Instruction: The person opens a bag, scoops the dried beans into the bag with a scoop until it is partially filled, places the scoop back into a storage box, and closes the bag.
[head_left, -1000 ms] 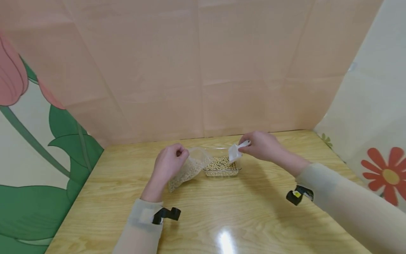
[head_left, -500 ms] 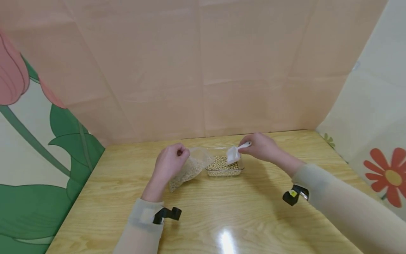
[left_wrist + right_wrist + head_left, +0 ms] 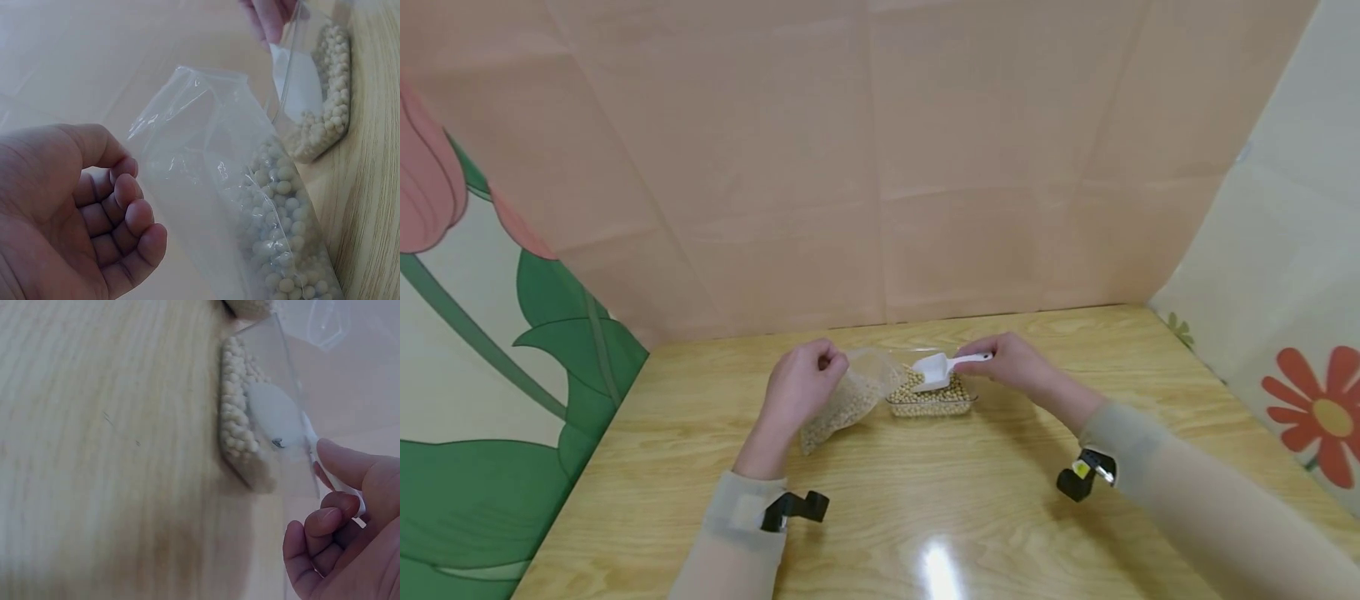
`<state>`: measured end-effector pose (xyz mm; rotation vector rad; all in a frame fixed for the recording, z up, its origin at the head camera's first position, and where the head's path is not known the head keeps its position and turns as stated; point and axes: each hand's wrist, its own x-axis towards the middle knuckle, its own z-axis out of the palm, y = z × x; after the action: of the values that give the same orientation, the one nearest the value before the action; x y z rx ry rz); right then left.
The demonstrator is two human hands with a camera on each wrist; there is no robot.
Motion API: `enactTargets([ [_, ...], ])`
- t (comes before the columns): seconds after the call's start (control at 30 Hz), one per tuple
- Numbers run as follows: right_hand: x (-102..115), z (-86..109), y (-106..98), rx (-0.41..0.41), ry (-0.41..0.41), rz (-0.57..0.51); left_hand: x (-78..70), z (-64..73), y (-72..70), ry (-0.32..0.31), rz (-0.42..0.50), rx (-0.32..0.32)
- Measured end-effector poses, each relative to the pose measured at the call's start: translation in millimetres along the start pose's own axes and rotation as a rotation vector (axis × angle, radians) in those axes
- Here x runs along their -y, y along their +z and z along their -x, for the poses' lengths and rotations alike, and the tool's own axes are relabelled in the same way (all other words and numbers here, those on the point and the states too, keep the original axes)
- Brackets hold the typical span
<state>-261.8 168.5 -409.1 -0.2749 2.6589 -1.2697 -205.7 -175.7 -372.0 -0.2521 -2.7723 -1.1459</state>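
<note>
My left hand [image 3: 797, 385] pinches the top edge of a clear plastic bag [image 3: 846, 404], whose lower part holds pale round beans [image 3: 290, 219] like soybeans. The bag's mouth leans over the left side of a clear rectangular container [image 3: 284, 350]. More of the same beans [image 3: 928, 407] fill the container's bottom. My right hand [image 3: 1017, 363] grips the handle of a small white scoop [image 3: 934, 372] between thumb and fingers. The scoop's bowl sits down among the beans, pointing left, and shows through the container wall in the right wrist view.
All of it stands on a wood-grain table [image 3: 865, 508], near its back edge. A pinkish covering [image 3: 775, 167] hangs behind, and a flower-patterned wall [image 3: 1262, 250] rises at the right. Black camera mounts [image 3: 793, 508] sit on both sleeves.
My right hand has lowered and tilted the scoop from upright to nearly level, moving its bowl left into the beans. My left hand and the bag have stayed almost still.
</note>
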Motion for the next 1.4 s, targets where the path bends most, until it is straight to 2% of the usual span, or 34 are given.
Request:
enactTargets([
  [0.17, -6, -1.2, 15, -0.031, -0.017, -0.045, 0.6, 0.0, -1.5, 0.0, 0.002, -0.001],
  [0.43, -11, -5.4, 29, -0.031, -0.059, 0.014, 2.2, 0.4, -2.2, 0.0, 0.0, -0.008],
  [0.6, -12, -5.8, 32, -0.034, -0.065, -0.002, 2.6, 0.3, -1.9, -0.003, -0.001, -0.014],
  [0.93, -9, -0.5, 35, -0.054, -0.017, -0.057, 1.4, 0.5, -3.4, -0.004, -0.006, -0.014],
  [1.07, -15, -1.1, 36, -0.061, -0.007, -0.092, 1.3, 0.9, -3.7, -0.004, -0.002, -0.011],
  [1.23, -23, -0.9, 35, -0.074, -0.041, -0.123, 1.5, 1.6, -3.5, -0.007, 0.003, -0.008],
  [1.4, -26, 2.7, 33, -0.082, -0.023, -0.17, 1.2, 0.7, -3.8, -0.007, -0.001, -0.006],
])
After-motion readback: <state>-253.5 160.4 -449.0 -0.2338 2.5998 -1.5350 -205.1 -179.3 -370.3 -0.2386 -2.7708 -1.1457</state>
